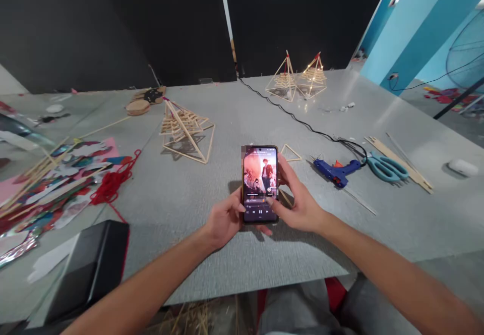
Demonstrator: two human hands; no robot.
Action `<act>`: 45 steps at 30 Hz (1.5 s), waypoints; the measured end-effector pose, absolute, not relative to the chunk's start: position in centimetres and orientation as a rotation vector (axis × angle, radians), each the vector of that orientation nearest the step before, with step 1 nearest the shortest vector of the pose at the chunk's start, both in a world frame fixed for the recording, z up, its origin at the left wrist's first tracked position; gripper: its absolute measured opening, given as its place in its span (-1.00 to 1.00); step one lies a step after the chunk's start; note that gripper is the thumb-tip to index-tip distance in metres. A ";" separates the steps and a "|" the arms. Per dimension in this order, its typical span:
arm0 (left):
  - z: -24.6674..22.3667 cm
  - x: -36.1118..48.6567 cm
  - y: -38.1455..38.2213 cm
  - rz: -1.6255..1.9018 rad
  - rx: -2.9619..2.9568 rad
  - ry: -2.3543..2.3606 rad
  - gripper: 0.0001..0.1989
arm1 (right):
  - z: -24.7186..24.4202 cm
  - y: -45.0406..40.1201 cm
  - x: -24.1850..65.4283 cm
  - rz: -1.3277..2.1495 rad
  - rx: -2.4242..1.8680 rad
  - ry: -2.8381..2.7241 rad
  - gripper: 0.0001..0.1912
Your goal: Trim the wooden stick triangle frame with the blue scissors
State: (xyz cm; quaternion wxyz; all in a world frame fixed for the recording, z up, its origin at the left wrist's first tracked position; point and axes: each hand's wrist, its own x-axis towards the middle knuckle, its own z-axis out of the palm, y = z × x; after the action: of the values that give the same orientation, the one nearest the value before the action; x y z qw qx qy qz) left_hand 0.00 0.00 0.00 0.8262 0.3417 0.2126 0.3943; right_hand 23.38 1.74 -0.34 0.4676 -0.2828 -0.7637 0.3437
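Observation:
A smartphone with a lit screen is held upright above the table in both hands. Its screen shows an illustrated picture over a row of playback controls. My left hand grips the lower left edge, the thumb along the side and a fingertip showing beneath. My right hand wraps the right side, its thumb over the lower part of the screen. Partly hidden behind the phone and right hand lies a small triangle of sticks. A pyramid frame of wooden sticks stands beyond the phone to the left.
Right of the hands lie a blue glue gun, teal-handled scissors and flat sticks. Two more stick pyramids stand at the back, one lit. Red yarn, scraps and a black box occupy the left. A black cord crosses the table.

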 end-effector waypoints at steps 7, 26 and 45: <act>0.3 0.2 0.1 0.837 0.738 0.440 -0.41 | -0.3 1.6 23.4 0.843 -0.710 -1.873 0.01; 0.1 0.2 0.1 0.842 0.717 0.440 -0.33 | -0.1 1.7 24.1 0.900 -0.677 -1.869 -0.14; 0.8 0.6 0.1 0.834 0.743 0.420 -0.37 | -0.2 1.8 24.1 0.828 -0.693 -1.879 -0.17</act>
State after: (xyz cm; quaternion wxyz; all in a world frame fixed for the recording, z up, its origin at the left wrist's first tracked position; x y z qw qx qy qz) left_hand 0.58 0.08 0.77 0.8273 0.3497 0.1978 0.3925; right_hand 24.06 1.83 -0.21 0.4683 -0.2825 -0.7661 0.3375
